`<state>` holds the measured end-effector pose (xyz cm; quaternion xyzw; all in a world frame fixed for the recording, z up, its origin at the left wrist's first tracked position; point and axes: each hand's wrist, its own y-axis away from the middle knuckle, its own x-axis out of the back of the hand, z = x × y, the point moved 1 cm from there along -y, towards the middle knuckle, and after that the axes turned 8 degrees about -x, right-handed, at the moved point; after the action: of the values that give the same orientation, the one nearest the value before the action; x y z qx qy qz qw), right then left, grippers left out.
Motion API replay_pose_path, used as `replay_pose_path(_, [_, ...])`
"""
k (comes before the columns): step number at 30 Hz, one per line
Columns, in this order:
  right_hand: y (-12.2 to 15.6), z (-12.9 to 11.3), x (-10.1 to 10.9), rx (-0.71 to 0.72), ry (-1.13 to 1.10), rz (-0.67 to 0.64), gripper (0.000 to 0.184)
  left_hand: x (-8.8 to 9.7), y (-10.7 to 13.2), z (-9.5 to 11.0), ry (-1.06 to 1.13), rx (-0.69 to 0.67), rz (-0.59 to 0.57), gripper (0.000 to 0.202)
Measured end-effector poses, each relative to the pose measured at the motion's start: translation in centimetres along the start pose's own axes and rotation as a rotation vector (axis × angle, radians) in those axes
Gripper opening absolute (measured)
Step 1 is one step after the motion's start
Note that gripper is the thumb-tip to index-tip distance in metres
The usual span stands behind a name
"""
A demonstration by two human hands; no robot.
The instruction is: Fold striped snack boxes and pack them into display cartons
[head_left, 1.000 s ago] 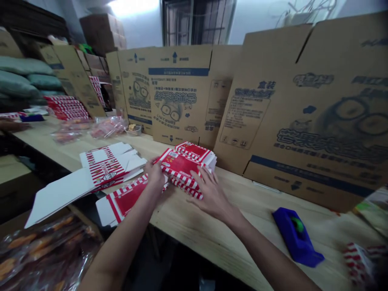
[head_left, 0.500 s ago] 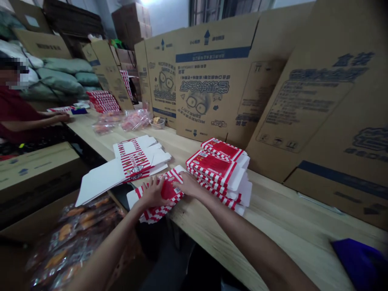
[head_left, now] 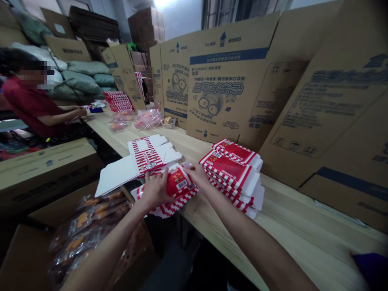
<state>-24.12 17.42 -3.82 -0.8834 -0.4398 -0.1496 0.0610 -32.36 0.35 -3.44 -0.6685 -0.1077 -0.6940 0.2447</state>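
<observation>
My left hand (head_left: pixel 154 190) grips a red-and-white striped carton (head_left: pixel 177 184) on its near side, and the carton's barcode panel faces up. My right hand (head_left: pixel 197 176) holds the carton's far end with its fingertips. Just right of my right hand stands a stack of folded striped cartons (head_left: pixel 233 173) on the pale wooden workbench (head_left: pixel 291 214). Left of my hands lie flat carton blanks (head_left: pixel 136 163), white side and printed side showing. The carton's lower striped flaps spread out on the bench below my hands.
Flattened printed cardboard boxes (head_left: pixel 230 89) stand along the bench's back. Clear bags of red items (head_left: pixel 148 119) and a small bowl (head_left: pixel 168 123) sit near them. A co-worker's hand (head_left: pixel 80 112) works at the far left. Bagged orange food (head_left: pixel 91 226) lies in an open box below the bench's edge.
The carton between my hands has turned, bringing its barcode panel up and toward me. My view has swung left, showing more of the co-worker. The stack stays in place.
</observation>
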Motion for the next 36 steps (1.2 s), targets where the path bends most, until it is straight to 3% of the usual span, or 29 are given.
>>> replay_pose_path(3, [5.9, 0.1, 1.5, 0.003, -0.206, 0.279, 0.041, 4.6, 2.7, 0.6, 0.194, 0.035, 0.075, 0.101])
replay_pose_path(4, [8.2, 0.3, 2.0, -0.006, -0.317, 0.268, 0.048, 5.6, 3.7, 1.5, 0.293, 0.021, 0.105, 0.099])
replay_pose_path(6, [12.8, 1.0, 2.7, -0.023, -0.499, 0.107, 0.056, 6.5, 5.7, 4.2, 0.534, -0.053, 0.133, 0.097])
replay_pose_path(8, [17.0, 1.6, 3.7, -0.034, -0.578, -0.056, 0.056, 5.8, 7.3, 7.7, 0.776, -0.126, 0.094, 0.095])
replay_pose_path(9, [18.9, 2.0, 4.4, -0.040, -0.598, -0.069, 0.054, 5.0, 7.9, 9.5, 0.883, -0.151, 0.054, 0.094])
replay_pose_path(14, [26.6, 4.7, 10.1, -0.087, -0.579, 0.119, 0.051, 0.5, 9.6, 18.4, 1.346, -0.302, -0.193, 0.089])
replay_pose_path(18, [31.5, 7.3, 14.6, -0.141, -0.519, 0.255, 0.050, -2.0, 10.2, 24.2, 1.417, -0.341, -0.279, 0.086])
replay_pose_path(21, [34.0, 8.4, 17.2, -0.146, -0.537, 0.198, 0.044, -3.3, 10.7, 27.7, 1.357, -0.286, -0.266, 0.084])
replay_pose_path(25, [35.8, 9.6, 19.7, -0.173, -0.579, 0.113, 0.041, -4.7, 11.0, 30.7, 1.328, -0.258, -0.283, 0.065])
replay_pose_path(30, [36.3, 12.6, 20.6, -0.218, -0.580, 0.175, 0.035, -5.1, 10.7, 31.6, 1.382, -0.155, -0.215, 0.037])
replay_pose_path(36, [36.2, 14.9, 20.5, -0.217, -0.298, 0.306, 0.032, -4.7, 10.1, 31.6, 1.615, 0.013, -0.324, 0.038])
